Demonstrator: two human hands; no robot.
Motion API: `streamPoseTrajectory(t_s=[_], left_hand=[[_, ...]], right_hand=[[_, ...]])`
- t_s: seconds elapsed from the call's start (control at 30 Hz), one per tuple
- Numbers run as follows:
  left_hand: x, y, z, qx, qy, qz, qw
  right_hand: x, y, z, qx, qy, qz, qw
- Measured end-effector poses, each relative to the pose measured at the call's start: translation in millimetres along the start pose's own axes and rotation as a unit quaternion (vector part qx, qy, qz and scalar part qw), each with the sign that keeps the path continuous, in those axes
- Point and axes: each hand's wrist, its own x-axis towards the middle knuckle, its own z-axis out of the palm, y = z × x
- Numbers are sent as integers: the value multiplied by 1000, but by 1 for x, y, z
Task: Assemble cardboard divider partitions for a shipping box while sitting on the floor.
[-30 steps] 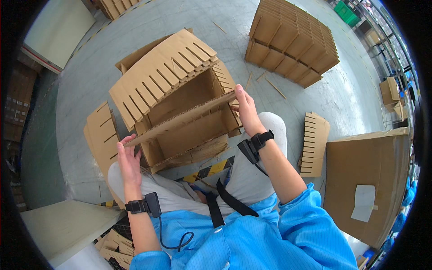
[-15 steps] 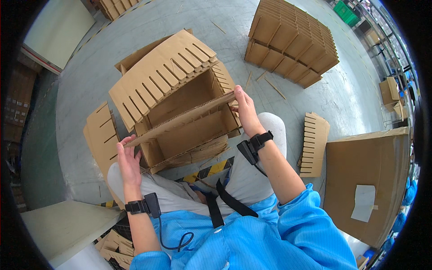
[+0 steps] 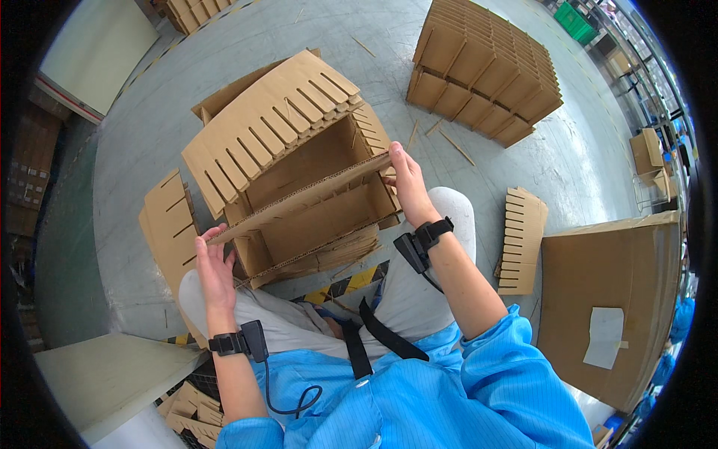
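Observation:
A long cardboard divider strip (image 3: 303, 197) stands on edge between my two hands. My left hand (image 3: 215, 271) grips its near left end, thumb and fingers closed around it. At the far right end my right hand (image 3: 408, 185) pinches the strip, thumb on top. Beneath it is an open cardboard frame (image 3: 258, 253) with walls at both ends; how the strip meets the frame is partly hidden. A stack of slotted cardboard sheets (image 3: 262, 135) lies tilted across the frame's far side.
Assembled cardboard grids (image 3: 482, 71) stand stacked at the far right. Slotted sheets lie on the floor at left (image 3: 170, 224) and right (image 3: 522, 241). A large carton (image 3: 606, 299) stands at my right. Thin cardboard scraps (image 3: 457, 147) are scattered on the floor. A pale cabinet (image 3: 105, 382) stands near left.

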Motion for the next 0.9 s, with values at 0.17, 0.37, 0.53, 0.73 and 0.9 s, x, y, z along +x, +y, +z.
streamPoseTrajectory(t_s=[0.17,0.37,0.53,0.73,0.9], left_hand=[[1,-2,-2,10,-9,-14,1000],[2,-5,-2,15,4,-21,1000],[3,-5,-2,18,10,-22,1000],[3,-4,0,10,8,-16,1000],[3,-2,-2,0,12,-14,1000]], right_hand=[[-1,-1,0,-12,7,-2,1000],[0,1,-1,-15,6,4,1000],[1,1,-1,-10,3,1,1000],[-2,-3,1,-3,6,4,1000],[0,-1,0,0,4,2,1000]])
